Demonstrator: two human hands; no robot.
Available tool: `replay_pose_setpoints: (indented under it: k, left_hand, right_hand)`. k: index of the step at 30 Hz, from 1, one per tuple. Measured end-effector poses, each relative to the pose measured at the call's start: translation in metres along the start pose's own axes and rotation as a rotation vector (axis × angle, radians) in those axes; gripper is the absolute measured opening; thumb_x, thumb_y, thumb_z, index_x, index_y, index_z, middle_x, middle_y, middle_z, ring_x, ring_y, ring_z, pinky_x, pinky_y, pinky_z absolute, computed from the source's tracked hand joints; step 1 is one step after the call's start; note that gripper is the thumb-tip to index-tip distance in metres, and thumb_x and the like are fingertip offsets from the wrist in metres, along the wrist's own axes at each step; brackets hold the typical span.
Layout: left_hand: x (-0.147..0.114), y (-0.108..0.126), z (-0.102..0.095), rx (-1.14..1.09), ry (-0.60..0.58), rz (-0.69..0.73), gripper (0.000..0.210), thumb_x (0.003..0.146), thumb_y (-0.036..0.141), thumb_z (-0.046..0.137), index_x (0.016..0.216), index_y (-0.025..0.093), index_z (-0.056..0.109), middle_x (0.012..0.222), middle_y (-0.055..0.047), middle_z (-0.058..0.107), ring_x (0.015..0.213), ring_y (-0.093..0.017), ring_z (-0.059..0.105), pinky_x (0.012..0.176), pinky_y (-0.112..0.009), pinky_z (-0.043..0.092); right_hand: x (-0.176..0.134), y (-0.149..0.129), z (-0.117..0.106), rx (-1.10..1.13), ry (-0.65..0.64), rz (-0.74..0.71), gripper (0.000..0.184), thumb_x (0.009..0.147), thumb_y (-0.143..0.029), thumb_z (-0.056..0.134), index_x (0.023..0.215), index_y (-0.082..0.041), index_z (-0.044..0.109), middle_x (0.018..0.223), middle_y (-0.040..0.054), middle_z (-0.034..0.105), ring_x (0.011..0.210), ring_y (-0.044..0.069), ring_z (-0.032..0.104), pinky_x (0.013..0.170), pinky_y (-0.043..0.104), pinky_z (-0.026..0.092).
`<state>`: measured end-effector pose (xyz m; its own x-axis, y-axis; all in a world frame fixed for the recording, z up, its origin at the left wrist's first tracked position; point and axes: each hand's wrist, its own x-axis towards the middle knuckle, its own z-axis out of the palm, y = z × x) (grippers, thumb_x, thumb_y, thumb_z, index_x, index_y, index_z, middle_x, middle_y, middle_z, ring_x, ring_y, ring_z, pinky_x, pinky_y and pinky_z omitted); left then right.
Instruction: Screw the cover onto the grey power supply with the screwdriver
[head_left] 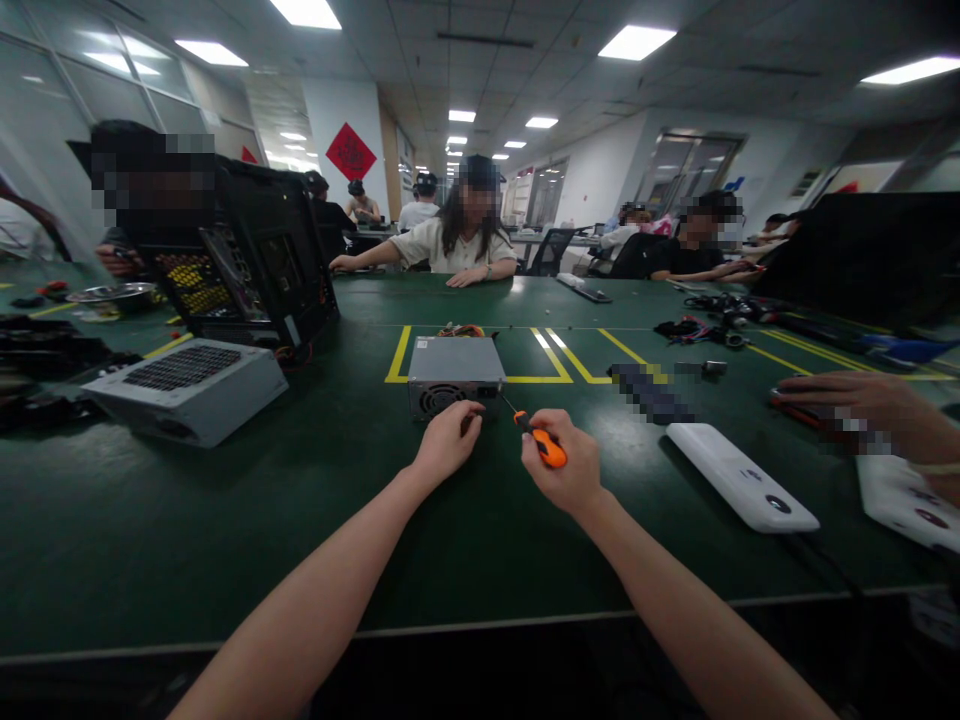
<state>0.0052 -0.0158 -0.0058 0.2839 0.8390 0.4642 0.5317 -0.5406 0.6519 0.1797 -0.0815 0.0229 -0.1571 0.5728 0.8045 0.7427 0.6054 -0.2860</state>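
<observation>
Gray metal power supply (457,360): it lies mid-table, partly inside a yellow-taped outline (397,355), its fan face toward the near side. Left hand (450,440): fingers bent and narrow at that face; I cannot tell whether they press it or grip anything. Right hand (562,460): closed round the orange handle of a screwdriver (551,450), whose shaft reaches the box's near right corner. Whether the tip sits in a screw, I cannot make out.

Handling estimate: I expect the box to be dense and stiff, with smooth sheet-metal sides that could slide on the glossy table (450,570). I would hold it across the left and right walls, low down, keeping fingertips off the fan grille. The cable bundle (461,330) at the far side looks limp and could snag.

Edges and room: I judge the widest room to be toward the near table edge. To the left stand a second power supply (210,400) and an open computer case (247,270); to the right, a white device (739,475).
</observation>
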Motion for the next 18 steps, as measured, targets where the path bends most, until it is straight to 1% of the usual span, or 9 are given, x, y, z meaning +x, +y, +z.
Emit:
replay_pose_setpoints:
  k: [4,7,9,12,14,16,18]
  left_hand:
    - [0.0,0.008,-0.005,0.168,0.137,0.119,0.027,0.085,0.02,0.039,0.11,0.02,0.052,0.096,-0.005,0.057,0.084,-0.015,0.055,0.078,-0.029,0.045]
    - [0.001,0.011,-0.01,0.308,0.266,0.212,0.029,0.085,0.019,0.04,0.111,0.021,0.053,0.105,-0.007,0.053,0.099,-0.019,0.05,0.088,-0.034,0.041]
    - [0.001,0.009,-0.012,0.397,0.316,0.245,0.031,0.085,0.019,0.041,0.114,0.021,0.052,0.115,-0.008,0.049,0.11,-0.022,0.043,0.095,-0.039,0.036]
    - [0.003,0.004,-0.012,0.482,0.317,0.242,0.037,0.084,0.018,0.042,0.12,0.02,0.047,0.125,-0.01,0.042,0.123,-0.025,0.032,0.102,-0.045,0.028]
    - [0.004,0.001,-0.011,0.502,0.299,0.234,0.04,0.083,0.017,0.043,0.122,0.02,0.044,0.127,-0.011,0.04,0.126,-0.026,0.028,0.104,-0.048,0.025]
    - [0.005,-0.002,-0.009,0.505,0.281,0.228,0.042,0.082,0.017,0.043,0.124,0.02,0.043,0.127,-0.011,0.039,0.127,-0.026,0.028,0.106,-0.049,0.023]
    - [0.006,-0.004,-0.007,0.502,0.269,0.224,0.042,0.082,0.018,0.044,0.124,0.019,0.042,0.128,-0.011,0.038,0.128,-0.026,0.026,0.107,-0.049,0.021]
  right_hand:
    - [0.001,-0.003,-0.002,-0.015,-0.051,-0.081,0.008,0.07,-0.02,0.053,0.078,-0.019,0.054,0.069,0.0012,0.049,0.063,0.014,0.048,0.058,0.028,0.04]
    - [0.003,-0.007,-0.004,-0.033,-0.076,-0.097,0.007,0.073,-0.023,0.051,0.075,-0.018,0.057,0.069,0.002,0.046,0.064,0.015,0.047,0.06,0.029,0.039]
    - [0.003,-0.009,-0.004,-0.044,-0.079,-0.083,0.012,0.077,-0.027,0.049,0.076,-0.018,0.058,0.07,0.0028,0.048,0.065,0.015,0.048,0.061,0.029,0.04]
    - [0.002,-0.011,-0.003,-0.042,-0.078,0.013,0.02,0.081,-0.03,0.045,0.091,-0.016,0.054,0.07,0.0017,0.053,0.059,0.013,0.05,0.056,0.025,0.039]
    - [0.0,-0.011,-0.002,-0.03,-0.085,0.071,0.018,0.081,-0.029,0.045,0.093,-0.016,0.05,0.065,-0.0011,0.053,0.05,0.01,0.047,0.05,0.023,0.037]
    - [0.0,-0.011,-0.002,-0.031,-0.09,0.038,0.013,0.079,-0.027,0.047,0.086,-0.017,0.05,0.063,-0.0017,0.051,0.05,0.009,0.046,0.051,0.023,0.037]
    - [0.0,-0.013,-0.002,-0.049,-0.099,-0.05,0.009,0.076,-0.024,0.05,0.08,-0.017,0.052,0.067,0.0004,0.051,0.057,0.012,0.048,0.056,0.025,0.038]
